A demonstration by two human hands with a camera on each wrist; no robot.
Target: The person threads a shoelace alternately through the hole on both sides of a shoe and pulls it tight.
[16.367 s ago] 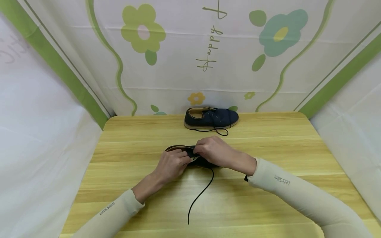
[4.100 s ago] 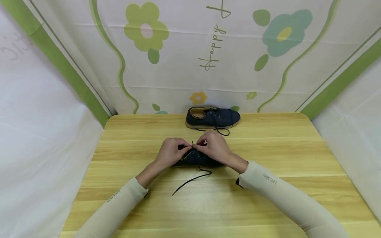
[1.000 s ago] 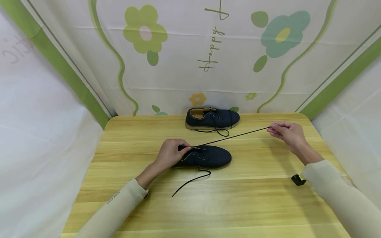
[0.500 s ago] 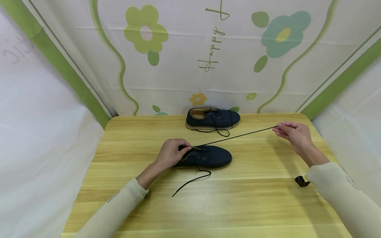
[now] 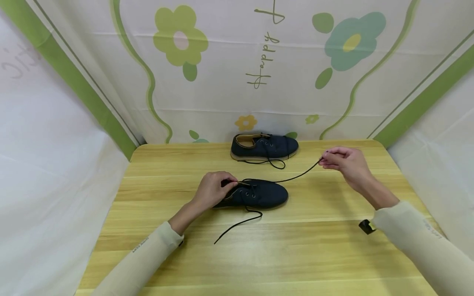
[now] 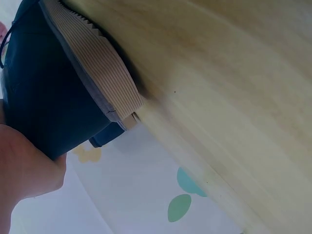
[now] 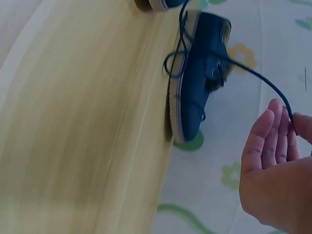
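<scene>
In the head view a dark navy lace-up shoe (image 5: pixel 268 194) sits on the table, toe to the right. My left hand (image 5: pixel 212 190) pinches the upper part of its opening between thumb and fingers, covering much of the heel end. From the lacing a black shoelace (image 5: pixel 300 176) sags in a slack curve to my right hand (image 5: pixel 346 166), which pinches it near its end, raised above the table. The other lace end (image 5: pixel 237 225) lies loose in front of the shoe. The left wrist view shows the dark heel (image 6: pixel 53 92) and ribbed tan sole (image 6: pixel 97 58) close up.
A matching shoe (image 5: pixel 283 146) stands at the table's back edge, its lace (image 5: pixel 275 164) looped in front. Behind it hangs a white curtain (image 5: pixel 222 90) with printed flowers. White cloth sides flank the wooden table (image 5: pixel 296 255).
Earlier both hands worked together at the shoe's opening. My right hand then drew the lace out taut to the right; now it has come back leftward and the lace sags. The left hand keeps its place.
</scene>
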